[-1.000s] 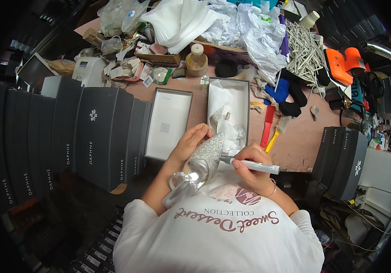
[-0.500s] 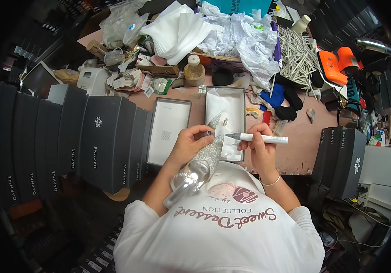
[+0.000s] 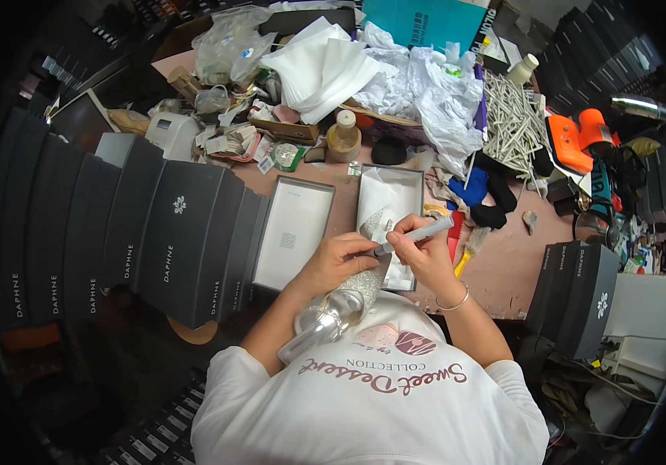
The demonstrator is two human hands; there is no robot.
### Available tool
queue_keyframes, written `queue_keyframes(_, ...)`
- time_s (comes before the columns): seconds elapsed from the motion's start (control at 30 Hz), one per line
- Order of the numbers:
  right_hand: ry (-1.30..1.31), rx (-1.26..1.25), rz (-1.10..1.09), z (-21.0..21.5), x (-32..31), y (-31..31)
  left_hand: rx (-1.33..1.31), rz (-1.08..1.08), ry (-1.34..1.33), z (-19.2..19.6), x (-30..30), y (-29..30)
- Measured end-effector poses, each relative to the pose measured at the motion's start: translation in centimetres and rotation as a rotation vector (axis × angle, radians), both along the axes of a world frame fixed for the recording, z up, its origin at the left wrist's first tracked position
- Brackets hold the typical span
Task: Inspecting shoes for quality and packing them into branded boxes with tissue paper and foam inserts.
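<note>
My right hand (image 3: 423, 256) is closed around a white marker pen (image 3: 430, 230), held slanting with its upper end to the right. Its lower end meets the fingers of my left hand (image 3: 338, 265), where a grey cap (image 3: 382, 249) shows at the pen's end. Whether the cap is fully seated I cannot tell. Beneath both hands lies a silver glitter shoe (image 3: 362, 285) with a shiny metallic part (image 3: 323, 319) toward my body. Its far end reaches over an open shoebox (image 3: 419, 203) lined with white paper; my hands partly hide the shoe.
Left of the shoebox lies a box lid (image 3: 296, 221), inner side up. Dark shoeboxes (image 3: 193, 240) stand in a row at left, with more (image 3: 573, 298) at right. A yellow-handled brush (image 3: 469, 252), a glue bottle (image 3: 344, 138), crumpled paper (image 3: 445, 101) and white sticks (image 3: 512, 116) lie beyond.
My right hand has moved left and tilted the marker up, bringing its tip to the cap in my left hand. The bare tip that showed before is now covered. The view has shifted slightly.
</note>
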State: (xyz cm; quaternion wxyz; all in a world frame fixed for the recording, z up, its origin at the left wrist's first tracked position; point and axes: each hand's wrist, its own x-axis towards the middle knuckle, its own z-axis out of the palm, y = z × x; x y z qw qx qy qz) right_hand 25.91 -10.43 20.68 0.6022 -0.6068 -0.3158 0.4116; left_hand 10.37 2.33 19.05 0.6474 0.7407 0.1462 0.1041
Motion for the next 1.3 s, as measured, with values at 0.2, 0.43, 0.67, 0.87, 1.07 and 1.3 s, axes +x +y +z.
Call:
queue_keyframes(0.2, -0.013, -0.001, -0.028, -1.3, -2.1, 1.6, 0.051, 0.111, -0.053, -1.4, -0.7, 0.1)
queue_keyframes(0.43, -0.015, -0.029, 0.238, -1.2, 1.4, 11.9, -0.79, 0.343, -0.227, -3.9, -2.0, 1.6)
queue_keyframes(0.67, -0.656, 0.076, 0.131, -2.8, 4.5, 35.6, -0.819, 0.395, 0.098, -9.1, -10.0, 0.9)
queue_keyframes(0.87, -0.984, 0.005, 0.045, -10.3, 9.1, 44.5, -1.073, 0.631, 0.054, -11.7, -13.3, -1.3)
queue_keyframes(1.07, -0.489, 0.013, 0.146, -5.3, 6.0, 32.3, -0.636, 0.8, -0.173, -7.7, -8.4, 4.3)
queue_keyframes(1.3, 0.253, -0.122, 0.501, -6.5, 1.5, 4.5, -0.46, 0.568, -0.353, -3.5, -1.7, 2.8)
